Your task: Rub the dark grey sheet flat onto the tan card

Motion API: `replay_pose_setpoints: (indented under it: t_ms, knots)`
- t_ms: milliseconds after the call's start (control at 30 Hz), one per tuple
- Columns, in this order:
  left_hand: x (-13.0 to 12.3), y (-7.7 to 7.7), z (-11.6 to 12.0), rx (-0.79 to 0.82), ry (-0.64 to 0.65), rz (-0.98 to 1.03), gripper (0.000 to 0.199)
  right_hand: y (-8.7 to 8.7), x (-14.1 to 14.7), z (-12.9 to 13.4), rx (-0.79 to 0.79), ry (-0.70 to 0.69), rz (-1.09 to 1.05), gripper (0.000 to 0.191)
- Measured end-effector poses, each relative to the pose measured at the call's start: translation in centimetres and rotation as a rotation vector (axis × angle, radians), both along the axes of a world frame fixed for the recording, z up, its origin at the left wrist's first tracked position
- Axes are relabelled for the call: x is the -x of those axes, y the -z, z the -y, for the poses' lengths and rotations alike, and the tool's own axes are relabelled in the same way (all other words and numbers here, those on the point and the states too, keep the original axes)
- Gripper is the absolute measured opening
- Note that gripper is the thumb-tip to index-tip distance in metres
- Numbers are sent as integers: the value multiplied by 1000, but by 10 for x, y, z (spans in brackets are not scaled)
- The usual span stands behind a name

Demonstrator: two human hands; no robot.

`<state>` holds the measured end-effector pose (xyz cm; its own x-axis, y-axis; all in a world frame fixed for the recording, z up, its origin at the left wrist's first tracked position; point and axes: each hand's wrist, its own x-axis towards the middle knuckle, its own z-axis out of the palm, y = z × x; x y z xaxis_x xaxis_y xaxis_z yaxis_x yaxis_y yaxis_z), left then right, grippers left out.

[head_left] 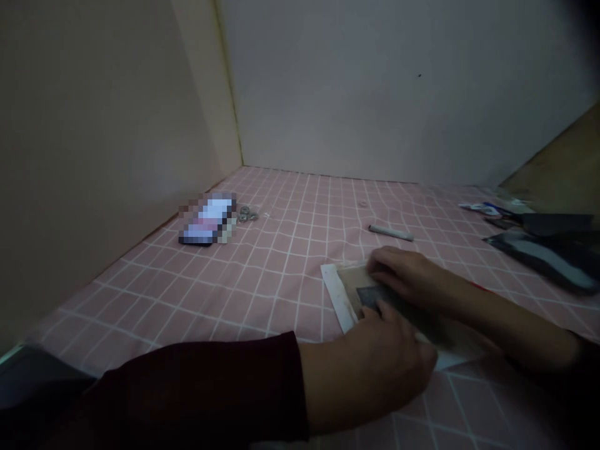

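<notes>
A flat sheet with a white border (334, 292) and a beige middle lies on the pink checked cloth, with a dark grey piece (368, 296) on top of it. My left hand (387, 356) rests over the near side of the sheet, its fingers curled at the edge of the grey piece; whether they grip it is hidden. Beyond it, my right hand (403, 272) is bent over the far side of the sheet, fingers together and pointing down, and what lies under them cannot be made out.
A phone (209, 219) lies at the back left beside small metal rings (247, 214). A thin grey-white stick (390, 233) is beyond my hands. Dark flat items (548, 250) lie at the right, near a wooden panel. Walls border the left and back.
</notes>
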<state>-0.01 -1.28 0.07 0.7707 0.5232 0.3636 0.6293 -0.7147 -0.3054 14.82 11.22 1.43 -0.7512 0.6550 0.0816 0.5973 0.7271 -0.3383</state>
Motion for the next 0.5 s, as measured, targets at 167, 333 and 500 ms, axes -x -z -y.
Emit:
replay_pose_setpoints:
  t_ms: [167, 333, 500]
  knots:
    - [0, 3, -1, 19, 6, -5, 16, -2, 17, 5, 39, -60, -55, 9]
    - [0, 1, 1, -16, -3, 16, 14, -2, -10, -2, 15, 26, -39, 13]
    - [2, -5, 2, 7, -2, -33, 15, -3, 18, 7, 16, -58, -60, 14]
